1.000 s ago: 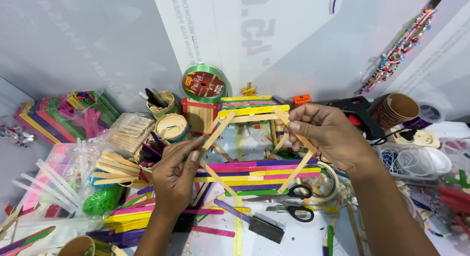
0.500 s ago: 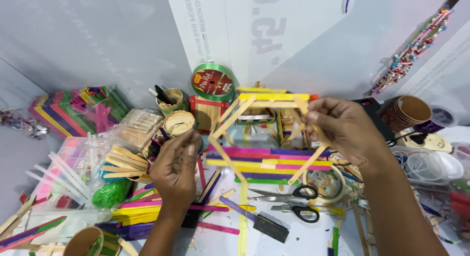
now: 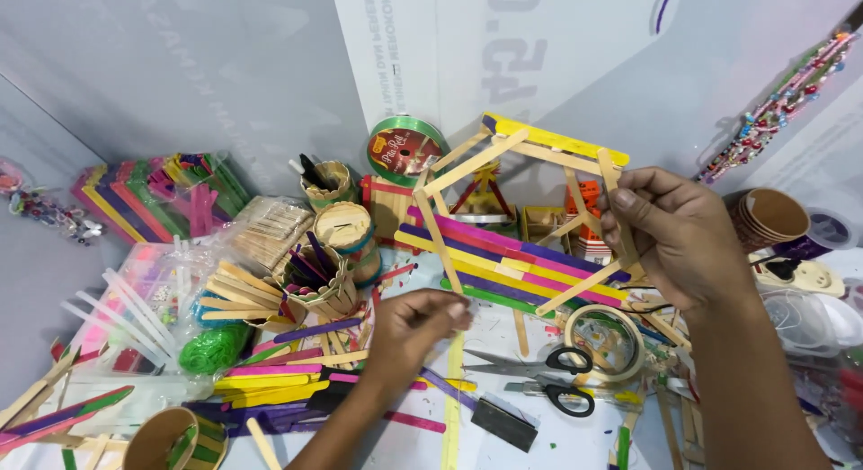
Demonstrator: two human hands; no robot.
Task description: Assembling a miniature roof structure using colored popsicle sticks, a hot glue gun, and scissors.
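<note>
Here, my right hand [image 3: 679, 241] pinches the right side of the stick frame [image 3: 503, 227], thumb and fingers closed on a plain upright stick, and holds the frame tilted above the table. Its coloured slats run from my right hand down-left towards my left hand [image 3: 418, 326]. That hand sits below the frame's lower left corner, fingertips bunched together just under a plain stick there; I cannot tell whether they grip it. Scissors [image 3: 539, 380] lie just right of my left hand, beside a tape roll [image 3: 604, 341].
</note>
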